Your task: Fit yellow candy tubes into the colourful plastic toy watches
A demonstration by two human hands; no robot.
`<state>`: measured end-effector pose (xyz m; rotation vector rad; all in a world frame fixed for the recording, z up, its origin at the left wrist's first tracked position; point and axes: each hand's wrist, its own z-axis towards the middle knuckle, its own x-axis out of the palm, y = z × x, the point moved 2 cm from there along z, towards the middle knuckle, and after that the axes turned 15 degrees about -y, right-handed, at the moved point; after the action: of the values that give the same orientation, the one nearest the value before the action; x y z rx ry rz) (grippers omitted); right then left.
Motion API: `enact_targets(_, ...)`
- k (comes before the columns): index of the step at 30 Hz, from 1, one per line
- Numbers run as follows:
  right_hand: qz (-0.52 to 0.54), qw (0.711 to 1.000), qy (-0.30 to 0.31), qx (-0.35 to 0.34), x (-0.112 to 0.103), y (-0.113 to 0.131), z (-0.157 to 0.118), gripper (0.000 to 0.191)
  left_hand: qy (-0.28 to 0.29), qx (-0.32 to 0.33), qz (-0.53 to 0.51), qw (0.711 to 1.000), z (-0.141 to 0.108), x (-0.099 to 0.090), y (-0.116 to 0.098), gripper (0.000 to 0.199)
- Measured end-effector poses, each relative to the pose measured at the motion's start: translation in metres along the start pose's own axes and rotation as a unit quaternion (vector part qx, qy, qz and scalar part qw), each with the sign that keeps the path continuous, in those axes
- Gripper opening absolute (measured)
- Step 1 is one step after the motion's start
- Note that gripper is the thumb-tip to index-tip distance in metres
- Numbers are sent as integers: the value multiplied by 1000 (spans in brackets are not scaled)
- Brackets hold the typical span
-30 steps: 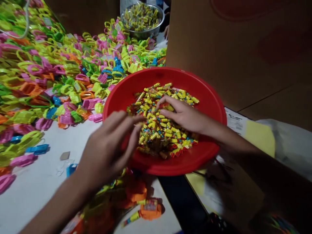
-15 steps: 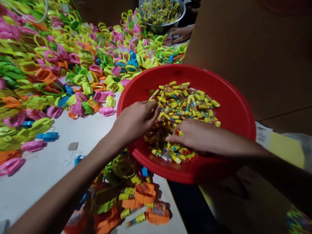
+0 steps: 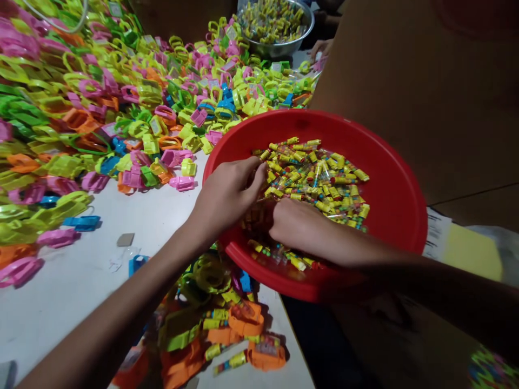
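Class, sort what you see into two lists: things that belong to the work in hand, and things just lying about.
In the work:
- red basin, with left hand and right hand in it
- yellow-wrapped tubes
- probably the plastic bands

Apparently lying about:
- small brownish square
- yellow sheet

Glossy red plastic basin (image 3: pixel 389 178)

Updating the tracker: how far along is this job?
Possibly done: orange plastic bands lying with yellow-wrapped clear tubes. In hand: left hand and right hand inside the round red basin, grip unclear. Apparently left: basin's tubes, large multicoloured plastic-band pile.
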<state>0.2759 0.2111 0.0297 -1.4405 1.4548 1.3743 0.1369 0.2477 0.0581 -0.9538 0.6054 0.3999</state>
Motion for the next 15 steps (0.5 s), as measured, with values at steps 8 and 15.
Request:
enact_targets(8,19,1000,7,12,-17,-12,-21,53,-17,-3,-4,1000,0,0,0,34)
enact_targets(15,110,992,60,30,-3,1,-20,49,-25,5,10,1000,-1,-2,-2,33)
